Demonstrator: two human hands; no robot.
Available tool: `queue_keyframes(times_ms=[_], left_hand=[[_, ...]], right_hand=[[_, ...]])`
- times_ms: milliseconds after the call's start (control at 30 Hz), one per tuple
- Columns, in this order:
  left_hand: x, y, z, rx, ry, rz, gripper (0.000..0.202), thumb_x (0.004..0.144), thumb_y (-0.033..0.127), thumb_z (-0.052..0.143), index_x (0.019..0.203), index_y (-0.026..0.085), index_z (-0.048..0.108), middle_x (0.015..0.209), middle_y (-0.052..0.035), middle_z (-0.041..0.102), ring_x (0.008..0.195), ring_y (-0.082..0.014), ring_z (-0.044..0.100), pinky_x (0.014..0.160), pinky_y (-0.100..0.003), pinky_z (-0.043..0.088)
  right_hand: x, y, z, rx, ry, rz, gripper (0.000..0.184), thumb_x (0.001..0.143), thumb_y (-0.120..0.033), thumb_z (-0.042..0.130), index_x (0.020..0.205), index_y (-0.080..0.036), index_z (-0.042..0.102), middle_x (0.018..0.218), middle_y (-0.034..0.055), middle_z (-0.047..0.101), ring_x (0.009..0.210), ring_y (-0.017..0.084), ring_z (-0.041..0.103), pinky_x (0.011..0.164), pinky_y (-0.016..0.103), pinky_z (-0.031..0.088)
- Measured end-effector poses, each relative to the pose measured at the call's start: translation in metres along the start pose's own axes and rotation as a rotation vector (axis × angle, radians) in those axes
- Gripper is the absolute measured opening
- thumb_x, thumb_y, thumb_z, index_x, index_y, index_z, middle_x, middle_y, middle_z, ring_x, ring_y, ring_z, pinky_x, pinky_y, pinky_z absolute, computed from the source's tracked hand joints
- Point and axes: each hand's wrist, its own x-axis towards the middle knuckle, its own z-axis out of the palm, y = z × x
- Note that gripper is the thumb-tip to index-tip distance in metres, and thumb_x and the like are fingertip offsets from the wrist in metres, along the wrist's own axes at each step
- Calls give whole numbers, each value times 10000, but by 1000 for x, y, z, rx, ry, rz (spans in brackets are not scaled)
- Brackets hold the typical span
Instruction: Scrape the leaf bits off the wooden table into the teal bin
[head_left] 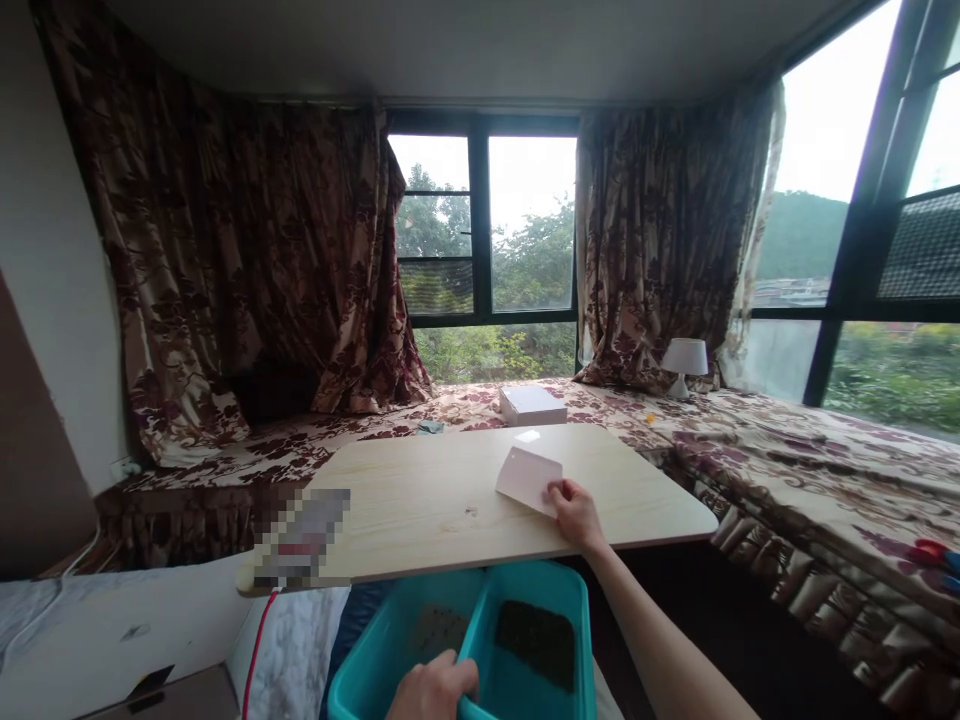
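My right hand (574, 512) reaches over the pale wooden tabletop (420, 500) and pinches the near corner of a white plastic scraper card (527, 477), which rests tilted on the wood. My left hand (435, 690) is at the bottom of the view, fingers curled over the rim of a teal plastic basin (574, 600) held under the table's near edge. Dark crumbly matter (536, 642) lies in the basin's bottom. A second teal basin (375, 650) is nested just to its left.
A white box (532, 405) and a small white lamp (685, 362) stand on the patterned window seat (787, 470) behind the table. A blurred-out patch (304, 535) covers the table's left near corner. Red scissors handles (930, 552) lie far right. Patterned curtains (247, 270) frame the windows.
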Motion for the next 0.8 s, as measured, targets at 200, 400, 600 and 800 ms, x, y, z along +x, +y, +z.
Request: queue_keyframes(times_ms=[200, 400, 600, 800], left_hand=[[5, -6, 10, -60, 109, 36, 172, 650, 329, 623, 706, 226, 497, 817, 18, 593, 783, -189, 572, 667, -279, 320], [2, -2, 8, -102, 157, 35, 140, 634, 301, 610, 701, 230, 510, 803, 26, 595, 776, -176, 576, 663, -273, 325], [0, 1, 4, -72, 151, 35, 161, 637, 322, 610, 707, 229, 499, 819, 12, 599, 797, -192, 585, 673, -276, 341], [-2, 3, 5, -61, 162, 48, 144, 642, 317, 612, 732, 231, 540, 847, 0, 608, 816, -205, 591, 680, -284, 355]], right_hand=[[2, 5, 1, -118, 27, -28, 237, 696, -401, 495, 535, -228, 515, 513, 3, 556, 531, 173, 495, 539, 285, 366], [4, 9, 2, -167, 28, -31, 229, 689, -405, 485, 537, -234, 494, 535, 12, 576, 541, 180, 511, 538, 284, 364], [3, 7, 1, -173, 23, -34, 223, 687, -413, 483, 552, -237, 508, 515, 4, 570, 533, 183, 522, 525, 280, 366], [2, 3, -1, -177, 18, -28, 206, 676, -403, 488, 550, -241, 507, 536, 6, 578, 555, 188, 536, 541, 285, 372]])
